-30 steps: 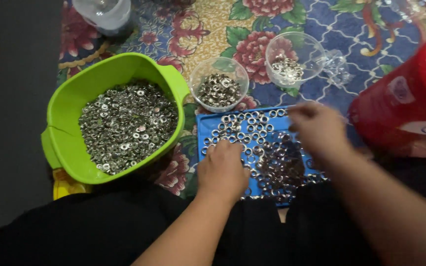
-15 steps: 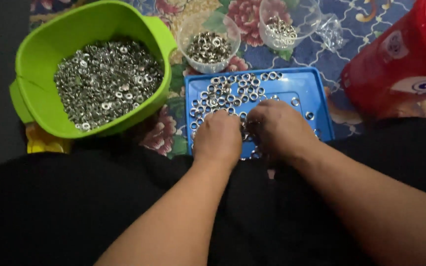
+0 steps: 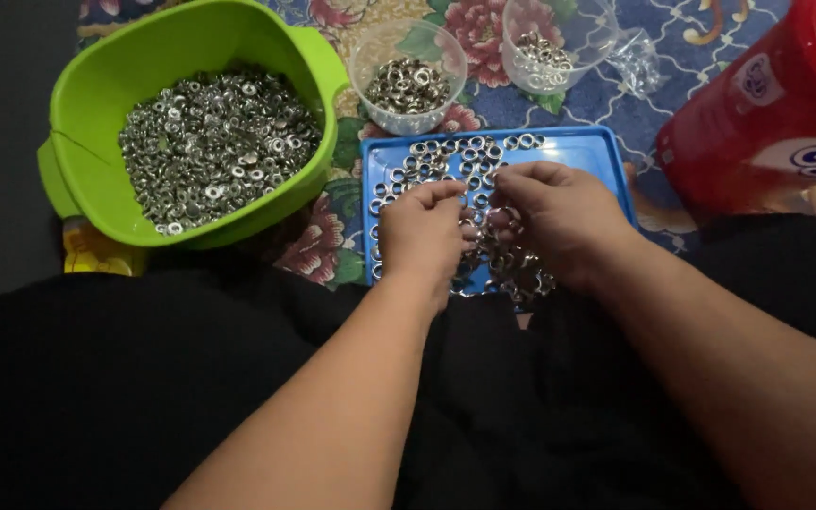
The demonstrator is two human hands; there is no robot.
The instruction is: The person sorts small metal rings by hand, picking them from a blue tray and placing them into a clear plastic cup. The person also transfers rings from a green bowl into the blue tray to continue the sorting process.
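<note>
Both hands are working over the blue tray (image 3: pixel 586 149), which is lying on the floral mat (image 3: pixel 484 106) in front of the person's lap. The left hand (image 3: pixel 419 234) and the right hand (image 3: pixel 559 222) are meeting knuckle to knuckle above the small metal rings (image 3: pixel 446 156) spread across the tray. Each grip is looking narrow, fingertips pinched together over the rings, though whether a ring is actually sitting between the fingers I cannot tell, since the backs of the hands are covering that spot.

Judging from this, the step in hand is picking through or pairing rings on the tray. The next move is calling for a fine pinch on 1 small shiny piece among many touching neighbours, so slow, separate fingertip work seems needed.

Containers:
- The green tub (image 3: pixel 87 113), left of the tray, is holding a deep heap of the same silver rings.
- 1 clear cup (image 3: pixel 408 83), just beyond the tray's far edge, is holding a modest pile of them.
- A 2nd clear cup (image 3: pixel 545 47), further right, is holding fewer.
- A red bucket (image 3: pixel 767 113) is standing at the right, its contents out of view.
</note>
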